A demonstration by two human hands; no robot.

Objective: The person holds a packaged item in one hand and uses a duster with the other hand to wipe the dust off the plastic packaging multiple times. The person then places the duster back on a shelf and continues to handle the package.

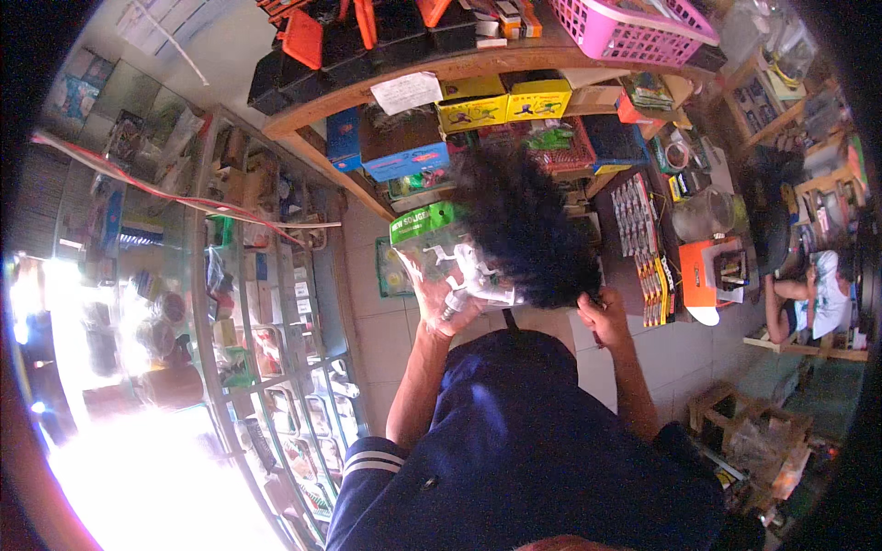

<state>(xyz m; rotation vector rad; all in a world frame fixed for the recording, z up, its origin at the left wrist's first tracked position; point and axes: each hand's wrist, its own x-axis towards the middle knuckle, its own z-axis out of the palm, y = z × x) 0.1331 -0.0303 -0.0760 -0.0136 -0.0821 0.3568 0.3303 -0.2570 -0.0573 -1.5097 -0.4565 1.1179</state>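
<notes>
Dark fluff [528,230] overlaps a clear, green-topped packet [424,236] — white piece [473,267] inside.

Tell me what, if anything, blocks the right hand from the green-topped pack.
A black fluffy thing does: in this view it lies between the right hand and the pack, covering the pack's right side. Nothing visible blocks the left hand, which is at the pack.
</notes>
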